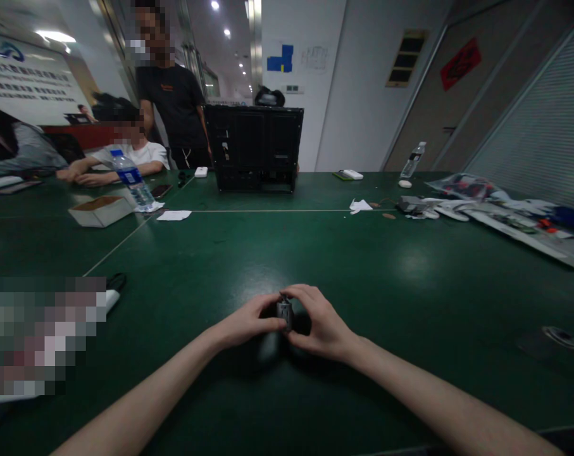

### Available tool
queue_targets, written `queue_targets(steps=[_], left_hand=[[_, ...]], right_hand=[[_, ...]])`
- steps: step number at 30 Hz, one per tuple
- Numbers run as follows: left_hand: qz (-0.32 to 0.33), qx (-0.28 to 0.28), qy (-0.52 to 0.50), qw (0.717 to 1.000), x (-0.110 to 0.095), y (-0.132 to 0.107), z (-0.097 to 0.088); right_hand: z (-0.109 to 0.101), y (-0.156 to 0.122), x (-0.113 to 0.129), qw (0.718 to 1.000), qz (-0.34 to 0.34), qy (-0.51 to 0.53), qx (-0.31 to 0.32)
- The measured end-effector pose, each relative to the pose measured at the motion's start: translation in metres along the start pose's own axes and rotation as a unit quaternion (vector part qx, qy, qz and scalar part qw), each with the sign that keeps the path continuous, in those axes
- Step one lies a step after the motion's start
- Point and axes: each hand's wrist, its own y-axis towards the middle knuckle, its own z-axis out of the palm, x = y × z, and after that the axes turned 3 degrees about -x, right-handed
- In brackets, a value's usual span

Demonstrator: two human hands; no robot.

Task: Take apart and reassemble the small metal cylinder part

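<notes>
Between my two hands, upright over the green tabletop (pixel 211 253), is a small dark grey cylinder (pixel 283 309) with markings or slots on its side and a narrower top. From the left, my left hand (pixel 251 320) closes on it, with the thumb across its lower front. My right hand (pixel 322 320) curls round from the right, its index finger at the top and its thumb near the base. Both hands grip the cylinder, and fingers hide part of it. Its exact kind is too small to make out.
A black monitor-like panel (pixel 255 149) stands ahead. Left are a water bottle (pixel 132 180) and an open box (pixel 101 211); right are a tray of parts (pixel 528 228), another bottle (pixel 414 159) and a dark round object (pixel 552 342). People are beyond the table at left.
</notes>
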Motion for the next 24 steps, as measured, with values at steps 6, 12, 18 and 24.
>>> queue_targets(steps=[6, 12, 18, 24], left_hand=[[-0.029, -0.007, 0.065, 0.997, -0.0010, -0.0004, -0.0017], [-0.022, 0.002, 0.078, 0.997, -0.0034, -0.0002, -0.0027], [-0.031, -0.012, 0.129, 0.991, -0.0058, -0.0010, -0.0018], [-0.006, -0.017, 0.169, 0.986, 0.0006, -0.0004, -0.0015]], right_hand=[[-0.0004, -0.0008, -0.0017, 0.999, -0.022, -0.008, 0.022], [-0.0041, -0.0004, 0.0009, 0.999, -0.024, -0.015, 0.040], [-0.0041, 0.0011, 0.0021, 0.999, -0.024, -0.023, 0.041], [-0.0018, 0.0003, 0.0009, 0.998, -0.035, -0.045, 0.037]])
